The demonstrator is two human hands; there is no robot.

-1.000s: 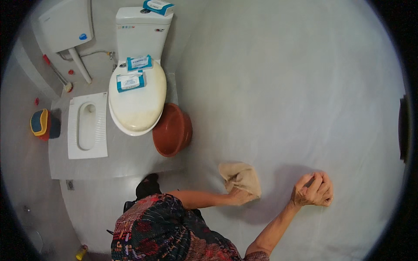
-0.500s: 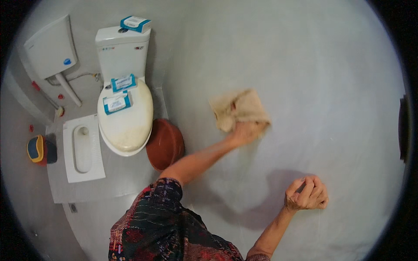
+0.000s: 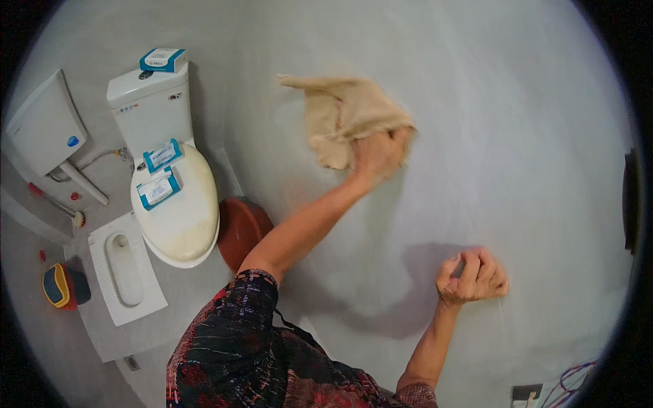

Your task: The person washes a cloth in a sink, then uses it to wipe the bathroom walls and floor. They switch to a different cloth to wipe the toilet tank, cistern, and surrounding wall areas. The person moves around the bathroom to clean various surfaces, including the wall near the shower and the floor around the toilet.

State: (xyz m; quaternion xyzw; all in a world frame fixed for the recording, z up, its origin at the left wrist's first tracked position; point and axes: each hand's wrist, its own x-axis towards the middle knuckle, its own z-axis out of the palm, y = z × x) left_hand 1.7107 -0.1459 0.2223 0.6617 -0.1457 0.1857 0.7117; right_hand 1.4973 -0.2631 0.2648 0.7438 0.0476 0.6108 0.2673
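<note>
My left hand [image 3: 378, 158] is closed on a beige cloth [image 3: 354, 102], held against the grey wall [image 3: 490, 149]. The cloth is bunched at my fingers, and its loose part spreads above them with one corner trailing to the left. Lower and to the right, my right hand [image 3: 471, 275] rests against the same wall with its fingers curled in. A small gap shows between thumb and fingers, and I see nothing held there.
At left stand a white toilet [image 3: 178, 211] with tissue packs [image 3: 158, 189] on its lid, another pack [image 3: 163, 60] on the tank [image 3: 153, 102], a brown bucket [image 3: 243, 231], a squat pan [image 3: 129, 272] and a small bin [image 3: 64, 285]. Cables [image 3: 571, 381] hang by a socket [image 3: 525, 394] at lower right.
My left hand has moved up the wall with the cloth, which now spreads out wider. My right hand stays curled against the wall. The view has shifted, bringing the cables and socket into sight.
</note>
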